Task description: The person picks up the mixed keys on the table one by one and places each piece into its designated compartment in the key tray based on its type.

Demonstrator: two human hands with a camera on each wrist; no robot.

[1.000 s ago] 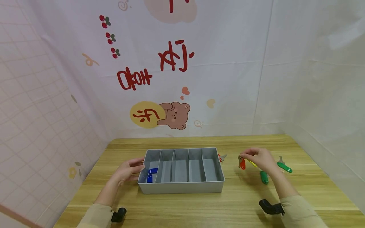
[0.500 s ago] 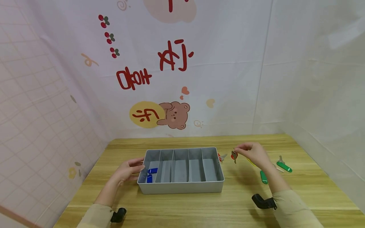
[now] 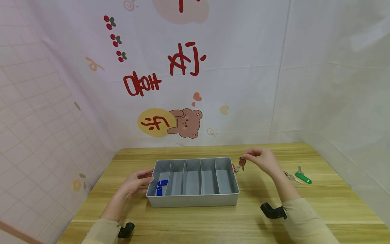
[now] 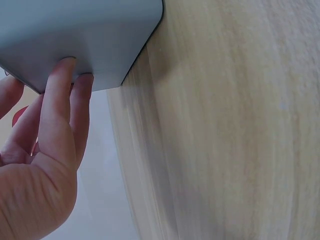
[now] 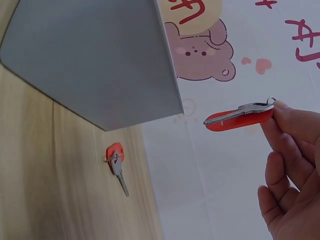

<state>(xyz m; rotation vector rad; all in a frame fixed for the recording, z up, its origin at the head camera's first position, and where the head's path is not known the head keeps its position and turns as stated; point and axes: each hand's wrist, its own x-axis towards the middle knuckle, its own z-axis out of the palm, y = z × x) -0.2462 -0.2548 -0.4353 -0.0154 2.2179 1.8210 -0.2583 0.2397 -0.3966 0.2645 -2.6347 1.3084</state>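
Observation:
My left hand holds the left end of a grey divided storage box. Its thumb lies over the rim, and its fingers press against the outer wall. Right of the box, my right hand pinches the ring of a key with a red key tag; in the head view, this key hangs above the table. Another red-tagged key lies on the wood close by the box's right end. Two blue key tags are in the leftmost compartment.
A green-tagged key lies on the wooden table at the right, with loose-looking keys beside it, partly behind my right forearm. A printed white curtain stands behind the table.
My right hand has moved left with the red-tagged key, toward the box's right end. The yellow tag and one green tag are now covered by my forearm. My left hand stays in place.

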